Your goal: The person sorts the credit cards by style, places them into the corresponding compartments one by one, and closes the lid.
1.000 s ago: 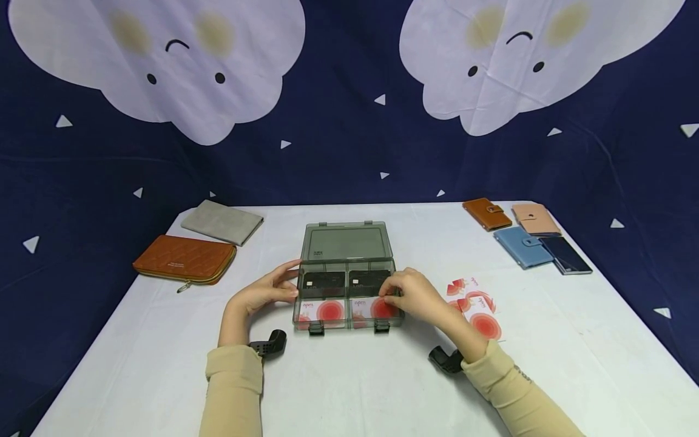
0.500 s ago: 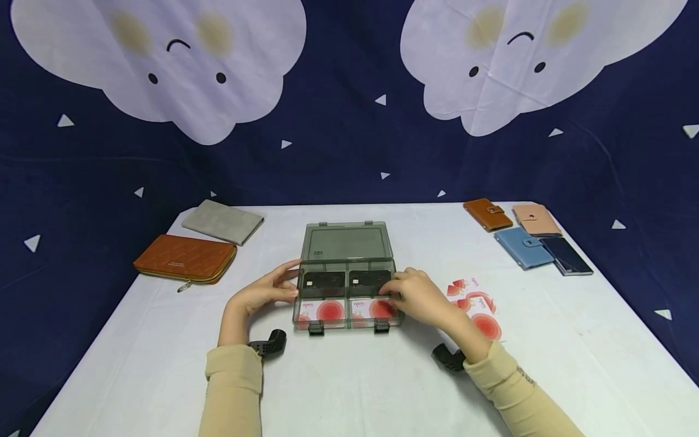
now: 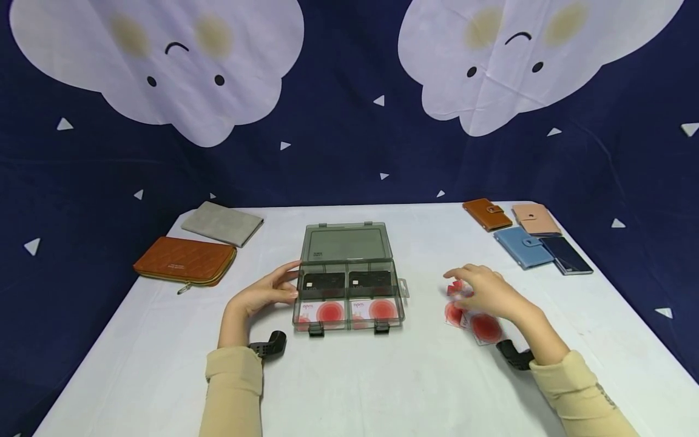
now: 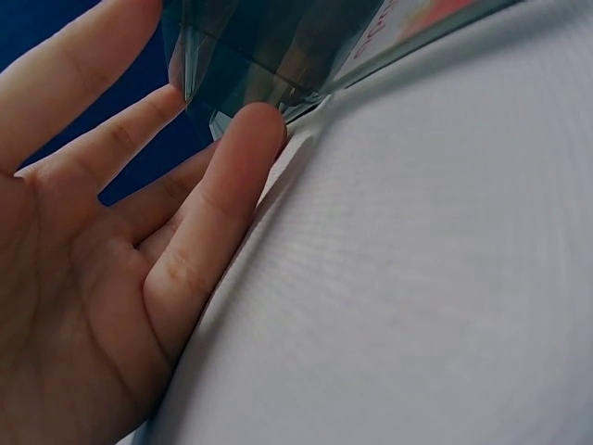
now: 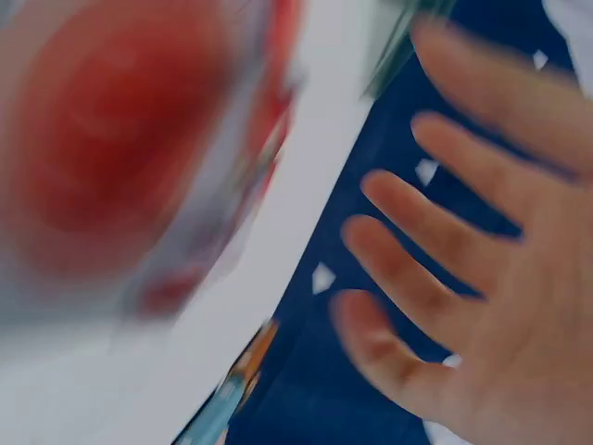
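Observation:
A smoky clear plastic box point(image 3: 347, 326) lies with its lid point(image 3: 347, 243) folded back. Black cards point(image 3: 324, 284) sit in its two rear compartments. In the two front ones are white cards with red circles point(image 3: 330, 311). My left hand point(image 3: 266, 291) touches the box's left side, fingers extended; in the left wrist view its fingertips point(image 4: 255, 125) meet the wall. My right hand point(image 3: 491, 294) is over loose red-and-white cards point(image 3: 486, 329) right of the box and partly hides them. In the right wrist view its fingers point(image 5: 408, 204) are spread, holding nothing.
At the left lie a brown zip wallet point(image 3: 185, 260) and a grey wallet point(image 3: 222, 223). A brown snap wallet point(image 3: 487, 214), a peach one point(image 3: 536, 219), a blue one point(image 3: 521, 246) and a dark flat case point(image 3: 565, 255) lie at the back right.
My right hand has left the box's front right compartment and moved right, over the loose cards, its fingers opening. The box's right tab now shows. My left hand stays put.

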Tool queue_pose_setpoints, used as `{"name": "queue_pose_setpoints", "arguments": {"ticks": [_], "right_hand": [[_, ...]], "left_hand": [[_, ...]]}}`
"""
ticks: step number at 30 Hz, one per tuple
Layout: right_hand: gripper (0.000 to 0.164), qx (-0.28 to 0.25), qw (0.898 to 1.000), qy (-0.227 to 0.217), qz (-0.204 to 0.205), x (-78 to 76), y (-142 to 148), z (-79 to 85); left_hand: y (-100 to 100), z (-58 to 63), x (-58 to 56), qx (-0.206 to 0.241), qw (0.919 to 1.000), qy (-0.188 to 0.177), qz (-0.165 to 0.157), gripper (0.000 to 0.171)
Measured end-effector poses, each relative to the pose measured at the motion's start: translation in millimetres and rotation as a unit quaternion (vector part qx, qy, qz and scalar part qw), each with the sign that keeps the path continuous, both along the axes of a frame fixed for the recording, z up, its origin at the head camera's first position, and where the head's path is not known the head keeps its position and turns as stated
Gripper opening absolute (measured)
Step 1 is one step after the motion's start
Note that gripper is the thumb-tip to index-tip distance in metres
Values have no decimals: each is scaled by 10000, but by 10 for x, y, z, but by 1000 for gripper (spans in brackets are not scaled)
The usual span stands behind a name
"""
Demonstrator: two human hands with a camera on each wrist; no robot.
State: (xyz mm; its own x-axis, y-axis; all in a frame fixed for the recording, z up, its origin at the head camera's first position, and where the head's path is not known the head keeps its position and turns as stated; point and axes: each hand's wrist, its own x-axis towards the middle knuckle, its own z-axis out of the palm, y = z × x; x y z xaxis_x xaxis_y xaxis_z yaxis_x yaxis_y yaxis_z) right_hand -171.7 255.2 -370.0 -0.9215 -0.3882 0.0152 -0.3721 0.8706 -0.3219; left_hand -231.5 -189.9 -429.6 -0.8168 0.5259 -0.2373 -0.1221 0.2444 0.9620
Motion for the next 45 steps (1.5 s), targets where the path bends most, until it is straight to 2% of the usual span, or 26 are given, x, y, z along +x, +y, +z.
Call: {"name": "queue_pose_setpoints", "arguments": {"ticks": [4,7,12,19,22,26,29,31,33,35,38,42,44,45], "right_hand": [[78,467,9964,-697,-95,92,231,-86],[87,642,9933,-929,-230,120,339,-152],[80,527,9920,-1120,-228,40,371,-194],[68,62,9926,-1212,-2,-202,256,-186],[68,-72,9934,-1149,-24,-326,185,-208],[71,-252,9960,-849,-112,-467,89,-230],[60,-631,9950,-746,-227,-530,35,-225],[46,-1088,9897,-850,-375,-551,18,-206],[34,-1672,9783,-1083,-575,-561,21,-187],[29,-2170,9651,-1245,-773,-568,19,-164],[29,-2579,9529,-1265,-970,-577,-10,-124],[30,-2960,9434,-1005,-1107,-551,-136,-49],[35,-3395,9283,-1049,-1094,-530,-219,-21],[37,-3668,9170,-1129,-1088,-521,-265,-11]], "left_hand": [[10,-9,0,7,10000,-14,-22,84],[13,-13,-4,2,10000,8,-51,83],[12,-1,-15,-27,10000,23,-5,83],[3,-2,-34,-90,10000,21,22,82],[-4,-7,-40,-107,9999,25,24,82],[-8,-5,-40,-69,10000,6,35,82],[-8,-4,-32,-47,10000,6,39,82],[-7,-11,-29,-53,10000,20,49,82],[-3,-17,-27,-61,10000,29,56,82],[1,-17,-27,-67,10000,23,65,82],[2,-14,-27,-41,10000,5,64,82],[-1,-11,-27,2,10000,-11,59,82],[-1,-15,-27,6,10000,-20,62,82],[-1,-19,-27,-3,10000,-16,60,82]]}}
